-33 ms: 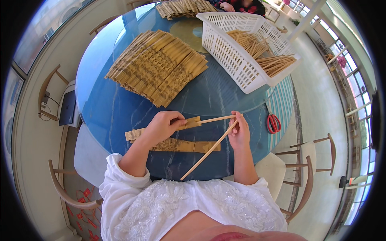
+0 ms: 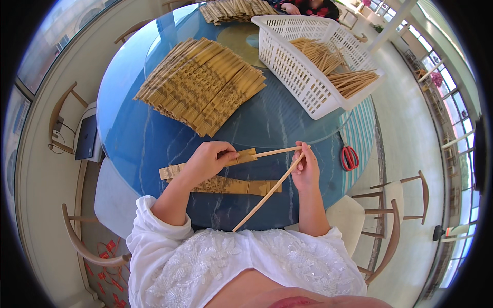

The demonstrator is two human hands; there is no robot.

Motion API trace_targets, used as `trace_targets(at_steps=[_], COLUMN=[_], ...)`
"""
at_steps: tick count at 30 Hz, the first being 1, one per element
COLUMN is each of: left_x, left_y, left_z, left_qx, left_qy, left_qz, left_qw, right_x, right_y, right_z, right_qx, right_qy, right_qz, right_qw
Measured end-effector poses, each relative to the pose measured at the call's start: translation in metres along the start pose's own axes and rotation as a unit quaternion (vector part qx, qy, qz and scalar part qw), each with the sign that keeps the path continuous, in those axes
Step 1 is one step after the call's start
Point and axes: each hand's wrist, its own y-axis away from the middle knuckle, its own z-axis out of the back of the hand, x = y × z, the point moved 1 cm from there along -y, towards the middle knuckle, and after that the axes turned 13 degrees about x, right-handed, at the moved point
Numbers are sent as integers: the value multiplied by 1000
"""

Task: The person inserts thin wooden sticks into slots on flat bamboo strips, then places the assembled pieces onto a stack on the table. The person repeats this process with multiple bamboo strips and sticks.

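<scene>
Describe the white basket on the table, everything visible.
The white basket is a rectangular plastic crate with slotted, lattice-like walls and a solid rim. It sits upright on the far right part of the round blue table, its near corner overhanging the glass turntable's edge. Inside lie two loose bundles of plain wooden chopsticks, filling it only partly. Neither hand touches it; a stack of tan paper sleeves lies apart to its left.

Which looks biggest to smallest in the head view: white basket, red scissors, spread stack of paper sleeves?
1. Stack of paper sleeves and white basket: look alike, so unranked.
2. Red scissors, clearly smallest.
</scene>
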Motion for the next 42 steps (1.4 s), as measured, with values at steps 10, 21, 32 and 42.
trace_targets(at_steps=[10,21,32,42], left_x=[4,5,7,4], left_y=[-2,-4,-6,-6], left_z=[2,-3,-12,-16], left_qx=[3,2,-8,-24], left_qy=[-1,-7,-14,-20], left_qz=[19,-5,-27,-53], left_qw=[1000,1000,1000,998], right_x=[-1,-14,-25,-32], right_y=[1,1,2,2], right_z=[1,-5,-17,-17], right_qx=[20,74,88,97], right_qy=[-15,-45,17,10], right_qz=[-29,-161,-216,-240], right_qw=[999,983,972,966])
